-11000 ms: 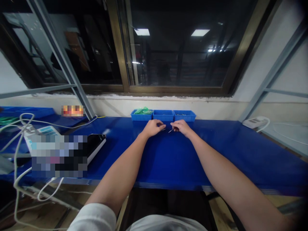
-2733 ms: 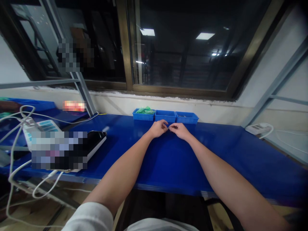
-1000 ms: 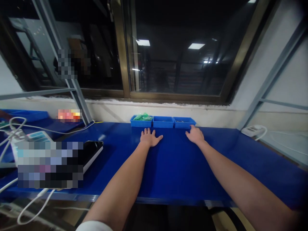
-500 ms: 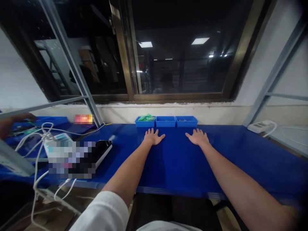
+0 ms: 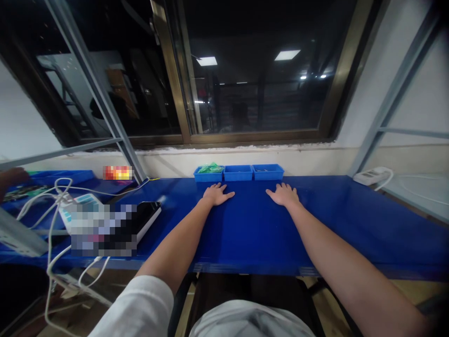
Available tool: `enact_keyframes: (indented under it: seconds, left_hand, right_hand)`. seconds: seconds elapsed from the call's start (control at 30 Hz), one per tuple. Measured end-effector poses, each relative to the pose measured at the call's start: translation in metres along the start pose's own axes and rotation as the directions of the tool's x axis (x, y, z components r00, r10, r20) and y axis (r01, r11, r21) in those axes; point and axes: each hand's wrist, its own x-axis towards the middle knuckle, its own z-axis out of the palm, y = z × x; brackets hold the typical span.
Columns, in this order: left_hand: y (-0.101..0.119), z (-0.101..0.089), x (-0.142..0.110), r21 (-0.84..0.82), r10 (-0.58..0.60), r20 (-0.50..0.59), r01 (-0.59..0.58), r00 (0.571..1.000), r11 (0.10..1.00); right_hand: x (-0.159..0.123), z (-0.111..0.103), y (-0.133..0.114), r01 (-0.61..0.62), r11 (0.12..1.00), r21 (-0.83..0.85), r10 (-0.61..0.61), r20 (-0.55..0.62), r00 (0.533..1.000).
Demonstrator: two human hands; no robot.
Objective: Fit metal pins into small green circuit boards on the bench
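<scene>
The left hand (image 5: 217, 194) and right hand (image 5: 283, 194) are laid flat on the blue bench (image 5: 252, 238) — fingers spread, nothing gripped. Blue bins (image 5: 237, 173) are set just beyond the fingertips — between both hands.

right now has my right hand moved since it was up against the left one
Yes, rightward and apart from the left hand: the right hand now lies flat on the blue bench, in front of the right blue bin.

left hand (image 5: 216, 194) flat, palm down, fingers spread, right hand (image 5: 284, 194) likewise, both arms outstretched
</scene>
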Motion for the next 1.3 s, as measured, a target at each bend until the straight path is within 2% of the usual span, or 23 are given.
enact_keyframes:
  seconds: [0.1,0.3,0.4,0.57,0.7,0.77,0.83,0.9,0.97,1.1,1.2,1.3]
  left_hand:
    - [0.000,-0.003,-0.001,0.004,-0.012,-0.014,0.012,1.000,1.000]
    - [0.002,-0.010,0.007,-0.067,-0.154,-0.178,0.145,0.972,0.987]
    - [-0.003,-0.007,0.016,-0.098,-0.201,-0.233,0.183,0.952,0.978]
    - [-0.008,-0.002,0.020,-0.026,-0.135,-0.327,0.133,0.935,0.991]
    - [-0.010,-0.016,0.011,0.024,-0.132,-0.387,0.153,0.913,0.988]
    - [-0.012,-0.029,0.004,0.043,-0.129,-0.359,0.154,0.924,0.987]
    - [-0.014,-0.042,-0.002,0.062,-0.084,-0.264,0.104,0.961,0.993]
    - [-0.012,-0.051,-0.007,0.065,0.033,-0.164,-0.022,0.986,0.998]
    - [-0.003,-0.054,-0.011,0.048,0.178,-0.127,-0.173,0.976,0.984]
    - [0.035,-0.044,-0.020,0.021,0.385,-0.197,-0.389,0.902,0.921]
    - [0.066,-0.036,-0.030,0.040,0.493,-0.273,-0.503,0.826,0.863]
    - [0.081,-0.040,-0.039,0.069,0.565,-0.341,-0.580,0.751,0.812]
  right_hand:
    - [-0.004,0.001,-0.015,0.026,1.000,-0.008,-0.026,-0.010,1.000]
    - [-0.004,0.006,-0.044,0.230,0.973,0.015,-0.230,0.051,0.972]
    - [0.001,0.007,-0.041,0.263,0.965,0.028,-0.264,0.078,0.961]
    - [0.007,0.007,-0.034,0.277,0.960,0.027,-0.279,0.084,0.957]
    - [0.008,0.008,-0.033,0.286,0.958,0.038,-0.288,0.089,0.953]
    - [0.008,0.008,-0.032,0.291,0.956,0.048,-0.294,0.089,0.952]
    - [0.007,0.007,-0.032,0.290,0.955,0.056,-0.294,0.078,0.953]
    - [0.004,0.004,-0.034,0.295,0.953,0.074,-0.299,0.060,0.952]
    - [-0.002,-0.001,-0.036,0.325,0.937,0.127,-0.331,0.027,0.943]
    - [-0.016,-0.015,-0.045,0.423,0.830,0.363,-0.417,-0.099,0.903]
    - [-0.020,-0.020,-0.048,0.403,0.772,0.492,-0.367,-0.174,0.914]
    - [-0.018,-0.020,-0.047,0.381,0.768,0.514,-0.325,-0.200,0.924]
